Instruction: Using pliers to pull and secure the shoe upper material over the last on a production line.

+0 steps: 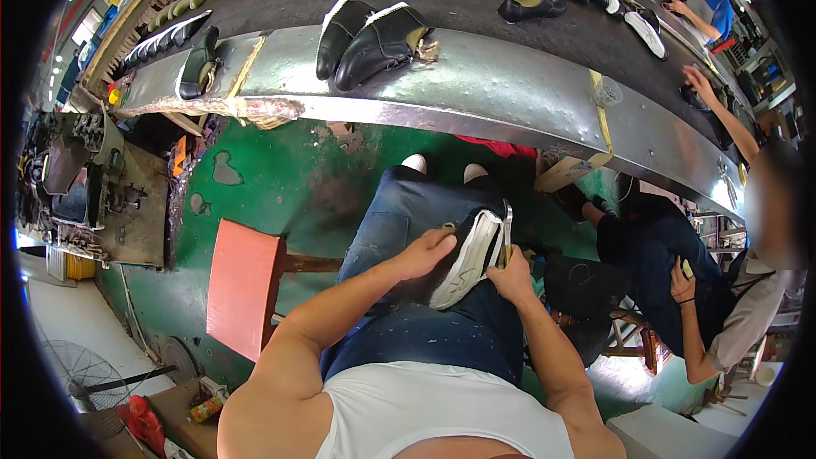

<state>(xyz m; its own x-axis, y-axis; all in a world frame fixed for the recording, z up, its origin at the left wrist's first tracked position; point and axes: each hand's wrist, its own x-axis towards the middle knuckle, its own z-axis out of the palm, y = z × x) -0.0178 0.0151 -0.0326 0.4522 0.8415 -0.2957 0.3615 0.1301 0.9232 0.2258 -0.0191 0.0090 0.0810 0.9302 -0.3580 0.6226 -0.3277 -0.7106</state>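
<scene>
White top [433, 416], then white-soled shoe [468, 261] between left grip [427, 253], snug on it, and right grip [512, 278] around metal tool [507, 226]

shoe workshop: black shoes [381, 49] lining metal-edged bench [510, 72]

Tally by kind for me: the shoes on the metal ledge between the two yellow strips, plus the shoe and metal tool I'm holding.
Black shoes on the ledge: 2
Held shoe: 1
Metal tool: 1
Total: 4
</scene>
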